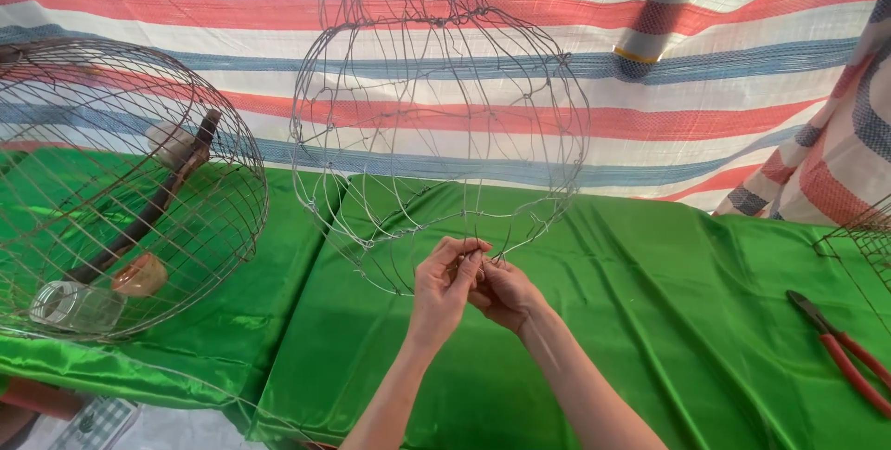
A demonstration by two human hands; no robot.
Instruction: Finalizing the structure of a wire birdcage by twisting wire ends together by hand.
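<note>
Your left hand (444, 285) and right hand (501, 294) both pinch shut on the lower rim of the open wire frame (436, 125), lifting it over the green table (650, 320) so the rim wires sit at your fingertips. A finished wire cage (121, 190) stands far left; red-handled pliers (840, 343) lie well apart at right.

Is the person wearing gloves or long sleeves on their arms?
No. Both the left hand and the right hand are bare, with no gloves. Both forearms are bare too, with no sleeves in view. I see no rings, watch or bracelets.
</note>
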